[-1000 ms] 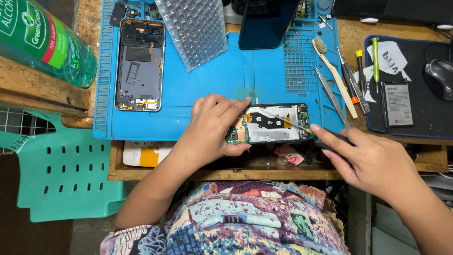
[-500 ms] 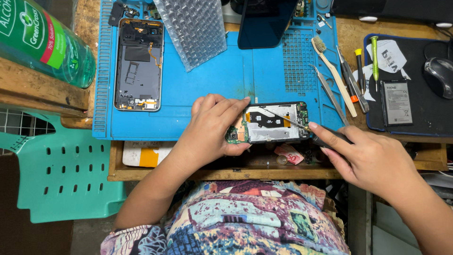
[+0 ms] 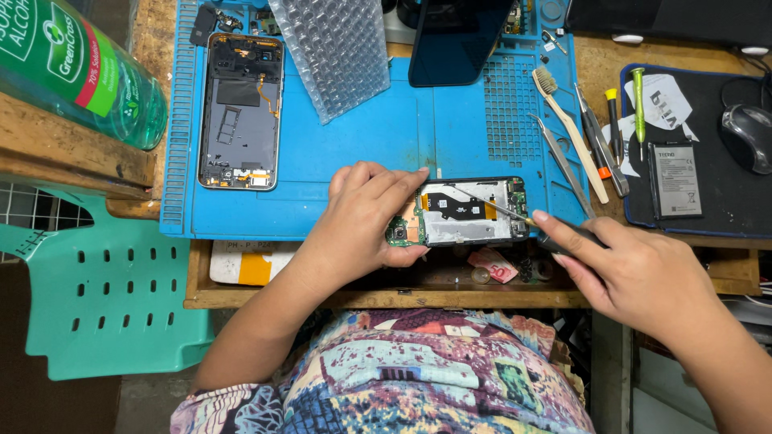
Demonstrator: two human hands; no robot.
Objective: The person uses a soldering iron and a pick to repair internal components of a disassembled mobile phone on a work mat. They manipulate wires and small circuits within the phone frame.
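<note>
head view looks straight down at the bench, and from where i sit i can see my left hand [image 3: 358,221] curled over the left end of the opened phone [image 3: 466,212], fingers pressed onto its top edge and thumb under the lower edge, so it is clamped on the phone. the phone lies with its back off, silver shield and green board showing, at the near edge of the blue work mat [image 3: 354,149], partly overhanging the open drawer [image 3: 338,281] below. my right hand [image 3: 635,277] pinches a thin screwdriver [image 3: 503,210], thumb and forefinger pressed together on its handle, the tip resting on the phone's inner plate near the right end. in the drawer i can make out a white and orange flat pack [image 3: 241,264] on the left and a pink scrap [image 3: 494,265] beside some small dark parts; what they are i cannot tell. on the mat, well apart to the upper left, a second phone frame [image 3: 240,112] lies open, with a bubble wrap sheet [image 3: 334,48] and a dark phone [image 3: 454,40] beyond. a toothbrush [image 3: 572,133], tweezers [image 3: 559,161] and small drivers lie right of the mat. a green bottle [image 3: 76,68] lies on the wooden shelf at far left, with clear liquid in it. a battery [image 3: 675,181] rests on the black pad [image 3: 724,201].
</note>
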